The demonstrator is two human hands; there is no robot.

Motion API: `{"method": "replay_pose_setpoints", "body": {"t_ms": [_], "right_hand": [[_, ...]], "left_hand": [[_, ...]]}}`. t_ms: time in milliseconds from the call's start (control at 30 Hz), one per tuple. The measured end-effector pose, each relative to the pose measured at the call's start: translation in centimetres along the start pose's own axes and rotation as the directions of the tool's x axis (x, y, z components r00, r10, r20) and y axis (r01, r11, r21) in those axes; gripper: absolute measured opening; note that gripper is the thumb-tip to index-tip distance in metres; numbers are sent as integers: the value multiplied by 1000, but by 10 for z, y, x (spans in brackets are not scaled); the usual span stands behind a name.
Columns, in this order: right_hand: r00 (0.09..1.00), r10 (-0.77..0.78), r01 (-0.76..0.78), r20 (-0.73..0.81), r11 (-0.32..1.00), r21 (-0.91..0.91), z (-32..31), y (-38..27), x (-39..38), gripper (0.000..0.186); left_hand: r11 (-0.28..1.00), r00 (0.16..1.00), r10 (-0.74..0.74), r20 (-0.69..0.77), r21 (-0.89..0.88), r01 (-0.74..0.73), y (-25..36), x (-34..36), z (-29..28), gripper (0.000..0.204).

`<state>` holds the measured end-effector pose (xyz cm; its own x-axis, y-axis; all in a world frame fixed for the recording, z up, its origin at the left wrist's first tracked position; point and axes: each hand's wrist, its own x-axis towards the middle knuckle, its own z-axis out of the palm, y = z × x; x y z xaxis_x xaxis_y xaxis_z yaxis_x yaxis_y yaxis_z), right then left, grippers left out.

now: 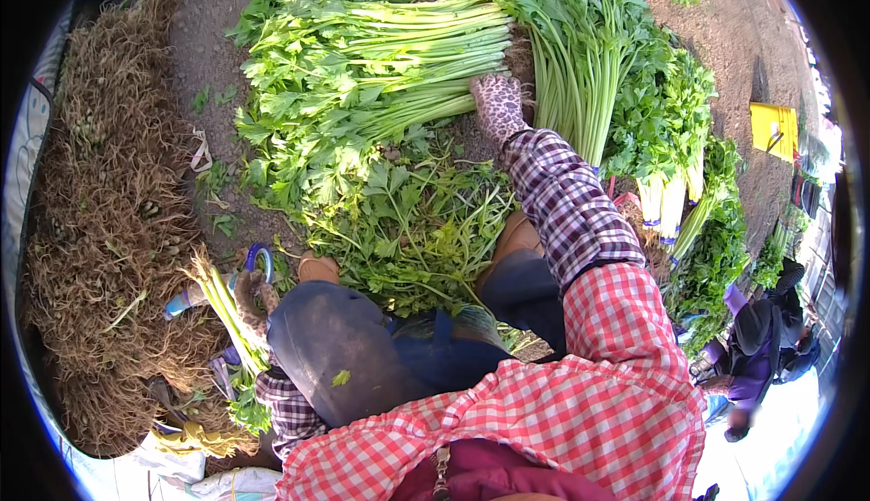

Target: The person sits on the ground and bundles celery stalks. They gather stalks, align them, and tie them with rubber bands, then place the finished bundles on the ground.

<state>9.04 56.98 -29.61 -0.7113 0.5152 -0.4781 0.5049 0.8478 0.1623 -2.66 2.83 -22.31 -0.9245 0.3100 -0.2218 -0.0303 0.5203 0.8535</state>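
My right hand (pixel 497 107), in a leopard-print glove, grips the base ends of pale celery stalks (pixel 426 57) in a leafy pile lying across the ground ahead of me. Beside my left knee, my left hand (pixel 254 306) is closed around a few loose stalks (pixel 222 297) with roots at their upper end. A blue-handled tool (pixel 260 261), perhaps scissors, is next to that hand, partly hidden; whether the hand touches it I cannot tell. Loose leaves (pixel 399 229) cover the ground between my boots.
A large heap of brown roots (pixel 109 229) fills the left side. More celery (pixel 580 93) and taped bundles (pixel 671 184) lie at the right, with a yellow container (pixel 770 130) beyond. Another person in purple and black (pixel 761 347) is at the lower right.
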Motion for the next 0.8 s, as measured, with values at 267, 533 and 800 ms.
{"method": "replay_pose_setpoints", "body": {"t_ms": [267,533,800], "right_hand": [[989,-142,145,-48,988,57,15,6,-6,41],[993,-84,79,86,995,59,0,-6,6,55],[983,-178,182,-41,977,110,8,-9,8,54]], "left_hand": [[998,997,62,36,-12,-61,-16,8,1,51],[998,995,-57,78,-19,59,-11,12,2,51],[983,984,-146,106,-99,156,-17,14,-8,53]]}}
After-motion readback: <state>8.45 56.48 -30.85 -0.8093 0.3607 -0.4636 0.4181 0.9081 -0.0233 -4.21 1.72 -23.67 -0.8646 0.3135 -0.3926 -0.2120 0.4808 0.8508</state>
